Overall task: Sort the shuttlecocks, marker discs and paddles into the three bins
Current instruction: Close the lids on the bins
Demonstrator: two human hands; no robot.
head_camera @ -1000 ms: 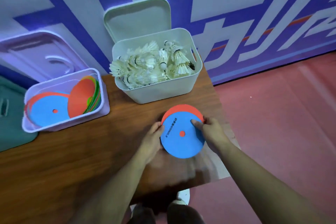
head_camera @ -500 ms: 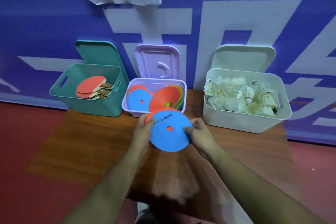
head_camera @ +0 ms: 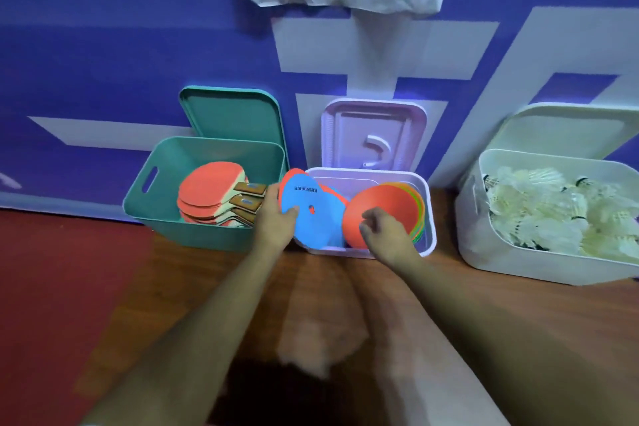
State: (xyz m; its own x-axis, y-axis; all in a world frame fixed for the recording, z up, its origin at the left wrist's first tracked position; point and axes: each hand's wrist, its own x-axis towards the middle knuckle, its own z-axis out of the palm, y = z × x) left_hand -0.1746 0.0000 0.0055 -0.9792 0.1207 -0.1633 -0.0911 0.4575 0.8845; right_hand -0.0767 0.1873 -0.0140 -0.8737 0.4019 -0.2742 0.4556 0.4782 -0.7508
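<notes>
The sorting looks nearly done to me. Three open bins stand in a row along the far edge of the tabletop (head_camera: 311, 290), each with its lid propped against the wall behind it. The teal bin (head_camera: 166, 218), at the far left corner, holds a stack of red paddles (head_camera: 211, 190) with their handles pointing right. The white bin (head_camera: 518, 263), toward the far right, is heaped with shuttlecocks (head_camera: 539, 204). Between them, the lilac bin (head_camera: 428, 218) already carries a leaning stack of orange and green discs (head_camera: 383, 201) in its right half.

The piece in play is a blue marker disc (head_camera: 311, 218). An orange one appears to lie against its back, though only a sliver shows. The left hand (head_camera: 273, 218) grips the blue marker disc by its left edge, thumb on the near face and fingers behind. It stands on edge, tilted, with its lower part inside the left half of the lilac bin and its top above the rim. It is in the right bin but not yet released.

The right hand (head_camera: 383, 232) hovers over the bin's near wall, just in front of the orange stack, its fingers loosely curled. It seems to hold nothing, and I cannot tell whether a fingertip touches the front disc.

Apart from that disc, I see no other piece outside a bin from here, so letting go of it may be about all that remains.
</notes>
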